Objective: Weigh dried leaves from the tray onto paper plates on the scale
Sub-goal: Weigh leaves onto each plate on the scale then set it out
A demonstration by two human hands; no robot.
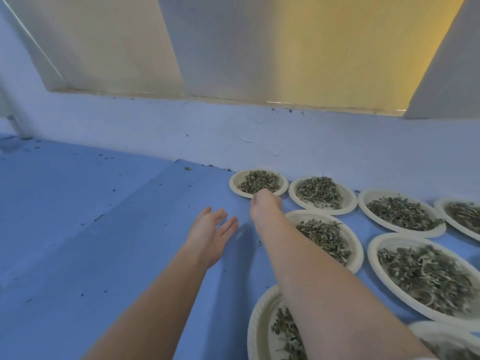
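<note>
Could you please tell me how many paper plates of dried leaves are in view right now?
8: far plate gripped by the right hand, three beside it, two mid-row, two nearest. More may lie off-frame.

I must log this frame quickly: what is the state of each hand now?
Left hand: open, fingers straight, holding nothing.
Right hand: at the near rim of the farthest paper plate; grip cannot be told.

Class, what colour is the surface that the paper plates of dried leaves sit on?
Blue, seen in the head view: the surface under the paper plates.
</note>
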